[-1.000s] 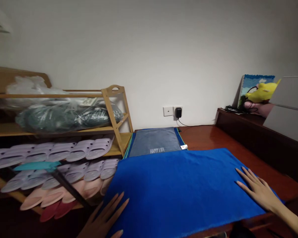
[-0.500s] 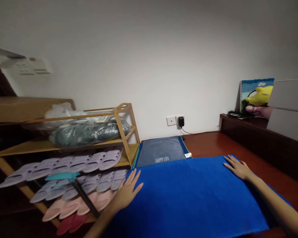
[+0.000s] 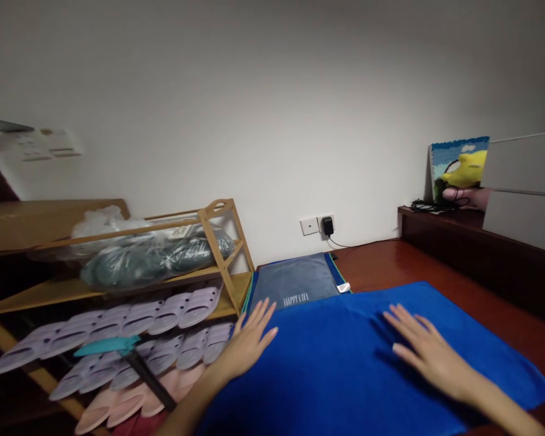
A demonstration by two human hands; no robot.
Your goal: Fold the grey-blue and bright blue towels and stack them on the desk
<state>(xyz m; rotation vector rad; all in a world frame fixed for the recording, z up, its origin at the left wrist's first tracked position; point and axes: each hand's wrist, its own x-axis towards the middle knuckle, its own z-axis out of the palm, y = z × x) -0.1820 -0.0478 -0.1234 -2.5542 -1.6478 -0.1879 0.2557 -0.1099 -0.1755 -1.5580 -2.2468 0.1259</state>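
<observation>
A bright blue towel (image 3: 345, 357) lies spread flat on a dark red wooden surface (image 3: 390, 260). My left hand (image 3: 249, 342) rests flat on the towel's far left corner, fingers spread. My right hand (image 3: 424, 351) lies flat on the towel's right half, fingers stretched out, with small folds in the cloth just ahead of it. Beyond the blue towel lies a folded grey towel (image 3: 295, 281) printed HAPPY LIFE, on top of another blue cloth.
A wooden shoe rack (image 3: 220, 239) stands at the left with rows of lilac and pink slippers (image 3: 163, 315) and bagged items (image 3: 149, 254). A wall socket with a black charger (image 3: 327, 225) is behind. A raised dark ledge (image 3: 472, 248) at right carries a picture (image 3: 458, 166).
My right hand has slid from the towel's far right corner toward the middle. My left hand has moved up to the far left corner. The view has shifted slightly.
</observation>
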